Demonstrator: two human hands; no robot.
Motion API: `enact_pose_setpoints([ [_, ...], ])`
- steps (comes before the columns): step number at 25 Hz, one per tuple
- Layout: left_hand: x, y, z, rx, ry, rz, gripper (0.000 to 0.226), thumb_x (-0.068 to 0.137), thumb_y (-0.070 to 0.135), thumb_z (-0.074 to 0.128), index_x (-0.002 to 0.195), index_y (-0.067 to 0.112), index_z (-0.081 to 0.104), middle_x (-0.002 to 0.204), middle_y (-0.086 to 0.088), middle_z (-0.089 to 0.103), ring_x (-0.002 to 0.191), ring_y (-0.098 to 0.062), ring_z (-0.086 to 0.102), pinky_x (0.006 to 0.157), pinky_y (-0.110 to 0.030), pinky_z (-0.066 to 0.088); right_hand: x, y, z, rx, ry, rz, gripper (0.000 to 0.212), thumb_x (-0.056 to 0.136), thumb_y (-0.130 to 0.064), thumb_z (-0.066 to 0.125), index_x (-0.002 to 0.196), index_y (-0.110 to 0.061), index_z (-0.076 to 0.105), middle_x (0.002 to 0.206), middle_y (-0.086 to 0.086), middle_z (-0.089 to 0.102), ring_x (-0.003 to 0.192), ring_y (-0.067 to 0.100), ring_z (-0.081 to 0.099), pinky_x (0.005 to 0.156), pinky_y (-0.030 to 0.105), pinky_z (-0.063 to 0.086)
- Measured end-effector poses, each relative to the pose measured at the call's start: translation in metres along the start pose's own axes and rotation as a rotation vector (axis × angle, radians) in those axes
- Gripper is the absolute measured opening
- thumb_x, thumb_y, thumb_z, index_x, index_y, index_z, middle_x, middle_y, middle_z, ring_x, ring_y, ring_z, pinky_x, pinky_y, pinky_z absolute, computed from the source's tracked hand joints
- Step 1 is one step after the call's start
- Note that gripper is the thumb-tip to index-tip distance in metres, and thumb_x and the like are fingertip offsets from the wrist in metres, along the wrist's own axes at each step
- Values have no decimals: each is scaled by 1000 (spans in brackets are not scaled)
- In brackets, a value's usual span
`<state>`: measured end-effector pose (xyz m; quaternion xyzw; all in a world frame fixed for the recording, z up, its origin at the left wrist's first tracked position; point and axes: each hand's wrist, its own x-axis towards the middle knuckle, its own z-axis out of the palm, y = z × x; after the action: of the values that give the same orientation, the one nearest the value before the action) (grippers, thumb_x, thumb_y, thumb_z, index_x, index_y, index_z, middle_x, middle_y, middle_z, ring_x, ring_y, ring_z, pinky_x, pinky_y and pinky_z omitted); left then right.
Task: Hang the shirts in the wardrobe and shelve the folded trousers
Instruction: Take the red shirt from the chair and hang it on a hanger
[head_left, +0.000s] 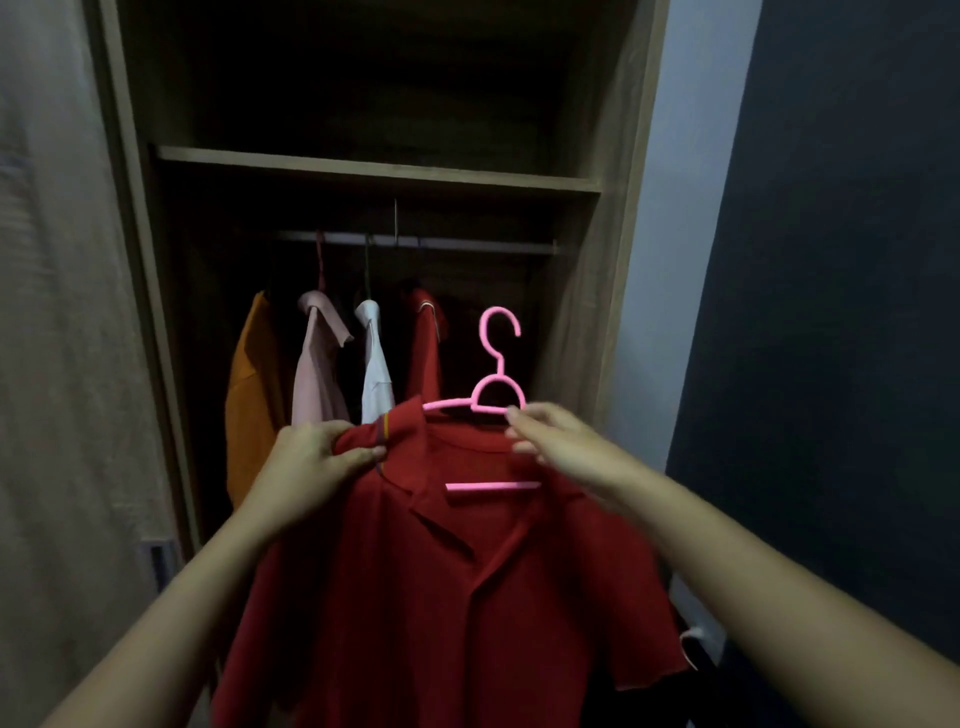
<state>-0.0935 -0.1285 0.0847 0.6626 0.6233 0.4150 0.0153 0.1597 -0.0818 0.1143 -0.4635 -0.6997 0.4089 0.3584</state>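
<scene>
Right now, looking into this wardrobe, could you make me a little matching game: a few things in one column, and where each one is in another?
Things:
1. pink plastic hanger
2. orange shirt
3. white shirt
4. wooden shelf

Places:
A. above the metal rail
B. leftmost of the hung shirts
C. inside the red polo shirt gripped by the left hand
D. between the pale pink shirt and the hung red shirt

Pairs: 1-C; 2-B; 3-D; 4-A.
</scene>
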Motion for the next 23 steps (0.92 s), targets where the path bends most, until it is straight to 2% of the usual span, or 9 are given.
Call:
enact_pose_setpoints([
  [2, 0, 20, 18, 141, 35, 16, 21, 84, 33, 68, 70, 18, 64, 66, -7, 66, 68, -24, 61, 56, -33, 35, 9, -7, 28, 330, -112, 172, 52, 97, -42, 37, 139, -11, 36, 136, 14, 50, 118, 22, 55, 103, 30, 36],
  [4, 1, 33, 41, 224, 60, 1, 24, 85, 38, 64, 85, 14, 67, 82, -14, 69, 86, -35, 63, 66, -38, 41, 27, -11, 37, 563, -26, 210, 53, 98, -39, 36, 142, -9, 31, 134, 19, 50, 122, 25, 52, 108, 33, 32],
  [7, 9, 50, 68, 290, 37, -29, 27, 85, 43, 61, 90, 16, 64, 90, -13, 69, 94, -36, 62, 72, -38, 44, 45, -21, 32, 852, 159, 294, 34, 94, -29, 48, 124, -13, 42, 92, 14, 52, 81, 18, 55, 85, 28, 44],
  [9, 23, 53, 63, 278, -31, -24, 26, 84, 45, 61, 82, 19, 63, 88, -11, 68, 93, -33, 62, 68, -35, 41, 50, -29, 31, 956, 224, 344, 19, 91, -22, 52, 98, -4, 48, 85, 11, 46, 72, 17, 48, 77, 28, 44],
  [14, 78, 29, -9, 133, -460, 74, 29, 73, 59, 68, 82, 31, 68, 77, 8, 70, 84, -11, 67, 71, -26, 48, 45, -74, 42, 1071, 196, 302, 20, 90, -20, 49, 80, -5, 42, 114, 19, 50, 111, 29, 54, 101, 44, 42],
  [17, 100, 6, -43, -127, -764, 90, 61, 64, 83, 54, 110, 44, 64, 108, 15, 70, 103, -2, 64, 92, -27, 48, 47, -92, 49, 1047, 112, 269, 27, 91, -16, 48, 68, -6, 38, 76, 18, 50, 68, 23, 54, 86, 46, 45],
  [20, 133, -29, -41, -224, -577, -29, 77, 50, 98, 35, 102, 50, 65, 96, 9, 73, 88, -12, 70, 79, -32, 52, 44, -91, 66, 973, -63, 229, 40, 91, -14, 45, 54, 2, 51, 38, 10, 54, 61, 25, 60, 90, 45, 46],
  [22, 152, -42, -26, -231, -485, -91, 66, 60, 92, 37, 98, 48, 67, 92, 9, 74, 87, -13, 71, 82, -35, 54, 62, -80, 79, 984, -61, 211, 35, 84, -15, 53, 54, 2, 58, 43, 10, 56, 74, 26, 69, 91, 38, 50],
  [23, 158, -43, -15, -195, -471, -51, 53, 72, 80, 41, 102, 44, 67, 96, 10, 72, 88, -10, 70, 83, -27, 53, 70, -79, 85, 968, 4, 176, 26, 73, -22, 62, 71, 4, 62, 55, 12, 60, 73, 21, 69, 82, 35, 54],
])
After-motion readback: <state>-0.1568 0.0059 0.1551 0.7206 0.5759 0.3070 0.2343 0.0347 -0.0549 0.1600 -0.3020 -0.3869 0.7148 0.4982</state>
